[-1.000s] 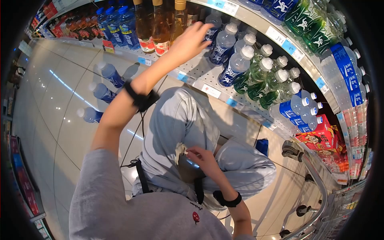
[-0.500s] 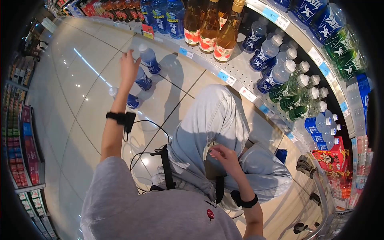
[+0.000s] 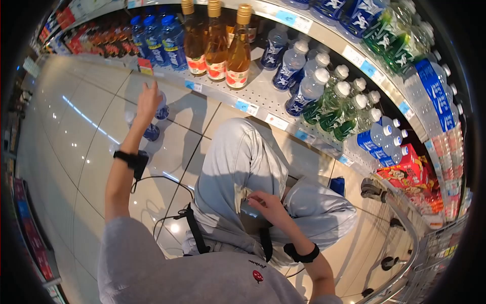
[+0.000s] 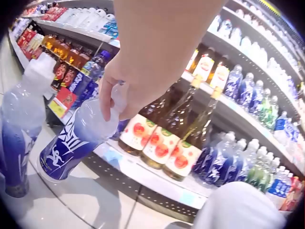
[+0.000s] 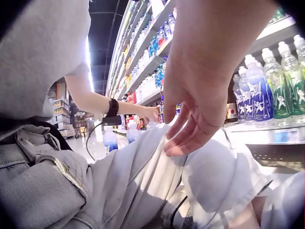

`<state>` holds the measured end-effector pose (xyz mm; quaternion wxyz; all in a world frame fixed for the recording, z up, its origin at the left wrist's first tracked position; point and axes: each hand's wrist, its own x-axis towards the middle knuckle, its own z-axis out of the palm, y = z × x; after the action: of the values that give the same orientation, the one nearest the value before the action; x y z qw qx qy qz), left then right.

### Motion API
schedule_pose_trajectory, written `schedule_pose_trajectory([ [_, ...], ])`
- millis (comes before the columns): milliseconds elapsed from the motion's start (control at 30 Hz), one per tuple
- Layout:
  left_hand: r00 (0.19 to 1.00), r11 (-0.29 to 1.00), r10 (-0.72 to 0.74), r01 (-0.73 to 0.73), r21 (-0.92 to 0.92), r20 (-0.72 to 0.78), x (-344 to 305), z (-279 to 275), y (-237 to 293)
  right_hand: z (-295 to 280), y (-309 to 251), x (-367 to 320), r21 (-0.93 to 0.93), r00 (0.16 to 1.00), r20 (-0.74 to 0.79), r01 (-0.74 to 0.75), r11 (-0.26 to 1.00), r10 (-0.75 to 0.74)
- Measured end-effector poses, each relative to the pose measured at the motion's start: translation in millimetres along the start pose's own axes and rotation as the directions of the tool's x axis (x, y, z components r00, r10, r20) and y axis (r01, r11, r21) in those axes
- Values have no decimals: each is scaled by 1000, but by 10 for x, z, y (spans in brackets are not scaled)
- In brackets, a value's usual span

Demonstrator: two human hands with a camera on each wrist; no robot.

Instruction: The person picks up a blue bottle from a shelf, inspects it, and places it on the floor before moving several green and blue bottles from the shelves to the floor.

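While the left hand (image 3: 148, 101) grips a water bottle (image 4: 76, 138) on open floor (image 3: 76, 137) beside the shelf (image 3: 259, 92) edge, the right hand (image 3: 266, 205) hangs relaxed.

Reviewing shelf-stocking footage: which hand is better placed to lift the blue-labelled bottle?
Left. The left hand grips the water bottle by its cap; the right hand is empty above the trousers.
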<state>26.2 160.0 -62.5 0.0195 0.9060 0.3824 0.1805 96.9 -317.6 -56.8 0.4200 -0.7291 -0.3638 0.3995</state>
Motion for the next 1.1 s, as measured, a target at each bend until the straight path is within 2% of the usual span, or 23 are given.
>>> schedule_pose_trajectory([
  [200, 961, 933, 276, -274, -234, -28, -309, -1019, 911, 2, 13, 10, -3, 999, -4, 47, 999, -47],
  [400, 877, 802, 464, -476, -361, -126, -343, -1517, 1780, 22, 37, -8, 16, 999, -24, 47, 999, -47],
  [467, 863, 787, 485, -500, -361, -137, -232, -1599, 2058, 2, 52, -17, 31, 999, -19, 31, 999, -30],
  [600, 815, 750, 514, -578, -322, -266, 154, -1377, 2388, -42, 48, -48, 67, 1000, -22, 20, 998, -18],
  [700, 807, 715, 512, -590, -375, -292, 304, -1198, 2608, -39, 98, -69, 65, 999, -45, 24, 998, -21],
  [733, 770, 698, 528, -634, -333, -359, 389, -1083, 2662, -37, 115, -72, 67, 999, -48, 23, 997, -20],
  [867, 794, 709, 532, -608, -358, -295, 629, -692, 2929, -68, 141, -79, 100, 998, -57, 12, 995, -6],
  [1100, 834, 787, 510, -551, -277, -209, 1007, -247, 3215, -168, 88, -95, 62, 998, -13, -60, 996, 61],
])
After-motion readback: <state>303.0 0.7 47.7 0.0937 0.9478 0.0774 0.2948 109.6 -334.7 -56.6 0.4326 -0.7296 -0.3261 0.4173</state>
